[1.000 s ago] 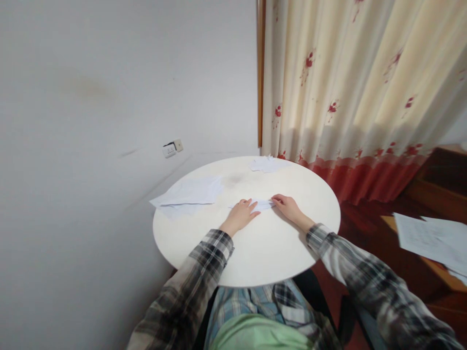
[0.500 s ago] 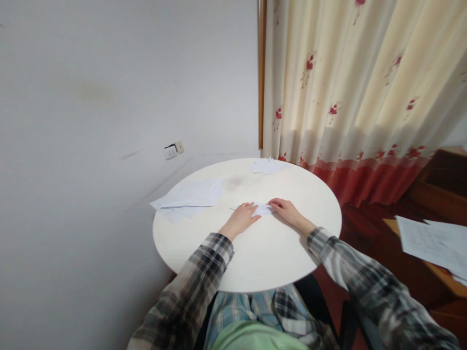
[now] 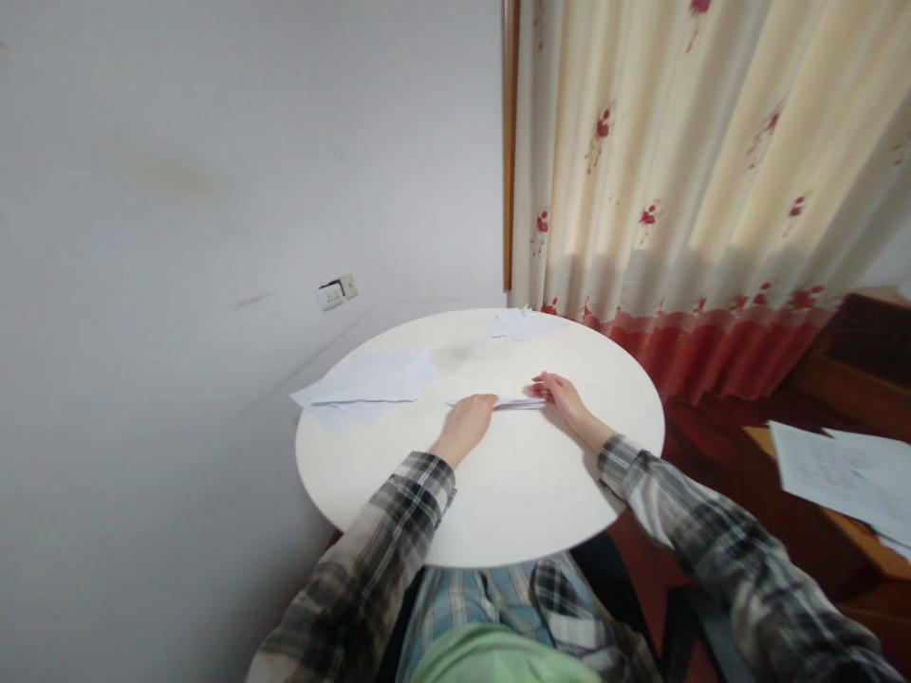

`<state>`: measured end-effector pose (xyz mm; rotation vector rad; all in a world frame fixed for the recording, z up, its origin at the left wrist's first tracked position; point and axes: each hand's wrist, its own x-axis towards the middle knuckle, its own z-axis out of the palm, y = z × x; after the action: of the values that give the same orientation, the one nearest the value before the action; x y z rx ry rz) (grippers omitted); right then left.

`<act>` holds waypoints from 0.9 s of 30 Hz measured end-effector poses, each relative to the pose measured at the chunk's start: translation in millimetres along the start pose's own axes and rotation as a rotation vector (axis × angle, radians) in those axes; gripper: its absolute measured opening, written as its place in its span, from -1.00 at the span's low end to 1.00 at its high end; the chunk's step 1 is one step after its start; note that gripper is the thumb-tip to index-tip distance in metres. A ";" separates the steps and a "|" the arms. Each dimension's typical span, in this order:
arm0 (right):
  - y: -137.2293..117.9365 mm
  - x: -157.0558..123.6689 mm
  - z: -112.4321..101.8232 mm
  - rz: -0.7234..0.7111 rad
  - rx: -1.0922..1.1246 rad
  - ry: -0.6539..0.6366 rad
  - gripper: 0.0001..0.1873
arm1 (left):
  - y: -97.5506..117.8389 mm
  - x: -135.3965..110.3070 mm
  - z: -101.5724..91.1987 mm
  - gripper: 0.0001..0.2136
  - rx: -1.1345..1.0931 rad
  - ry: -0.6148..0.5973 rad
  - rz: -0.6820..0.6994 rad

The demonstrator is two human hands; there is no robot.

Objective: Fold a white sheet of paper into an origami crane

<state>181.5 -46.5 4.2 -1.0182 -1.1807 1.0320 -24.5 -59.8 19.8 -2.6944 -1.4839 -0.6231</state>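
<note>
A narrow folded strip of white paper [image 3: 519, 403] lies crosswise near the middle of the round white table [image 3: 509, 503]. My left hand [image 3: 466, 425] is closed on its left part, the fingers mostly hidden behind the back of the hand. At the strip's right end is my right hand [image 3: 562, 396], loosely curled with its fingers lifted and apart. It seems to rest beside the paper without gripping it.
A stack of white paper sheets [image 3: 370, 378] lies on the table's left side, one corner past the edge. Smaller paper pieces [image 3: 525, 324] sit at the far edge. Wall sockets [image 3: 331, 297], a floral curtain [image 3: 676, 190] and written sheets [image 3: 832, 474] on wooden furniture surround the table.
The left hand has gone from lying flat on the paper to closing on it. My right hand has lifted its fingers off. The paper now looks narrower and raised at its edge.
</note>
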 end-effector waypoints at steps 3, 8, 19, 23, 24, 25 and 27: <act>-0.5 5.5 0.7 0.049 0.154 0.110 -0.66 | 2.7 7.4 -5.9 -0.78 -0.349 0.185 -0.224; 2.5 10.8 10.5 0.086 0.090 0.205 -0.66 | 3.7 26.7 -0.6 -0.70 -1.284 0.305 -0.433; -3.3 5.5 33.9 -0.406 -0.533 0.241 -0.74 | -27.9 38.4 8.3 -0.68 -1.004 -0.132 -0.324; -12.5 -9.3 35.3 -0.688 -0.729 0.050 -0.66 | -34.0 47.3 7.7 -0.70 -0.697 -0.171 -0.221; -13.7 -12.2 36.6 -0.720 -0.778 -0.075 -0.67 | -34.4 48.7 8.4 -0.70 -0.656 -0.181 -0.183; -14.2 -14.2 38.2 -0.734 -0.824 -0.184 -0.69 | -34.6 49.7 9.4 -0.71 -0.617 -0.194 -0.146; -12.6 -15.4 41.5 -0.711 -0.904 -0.329 -0.72 | -35.3 50.0 11.6 -0.74 -0.523 -0.191 -0.096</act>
<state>140.1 -61.4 17.2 -0.9635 -2.1694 0.0505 -25.6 2.5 19.7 -3.1562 -1.7057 -0.8917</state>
